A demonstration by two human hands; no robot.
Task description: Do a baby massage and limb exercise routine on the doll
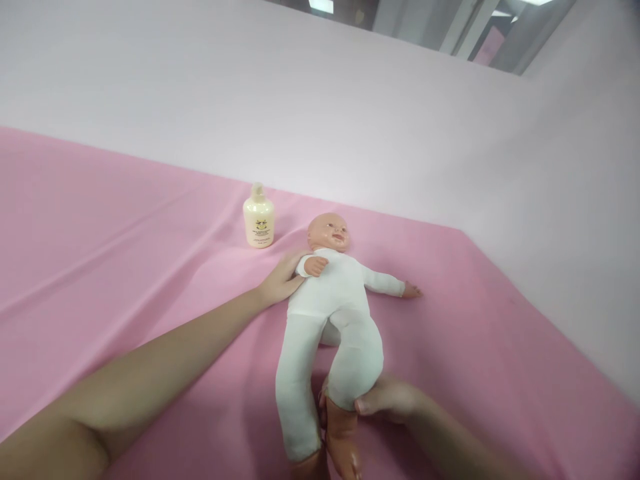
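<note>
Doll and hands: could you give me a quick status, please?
Left hand at doll shoulder. Right hand grips doll's leg. Bottle upright, apart.

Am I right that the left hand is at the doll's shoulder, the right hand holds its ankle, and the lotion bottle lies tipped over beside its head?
Not quite. The head view shows the lotion bottle standing upright on the pink sheet, not tipped over. The rest holds: the left hand is at the shoulder of the doll, and the right hand holds its ankle.
</note>
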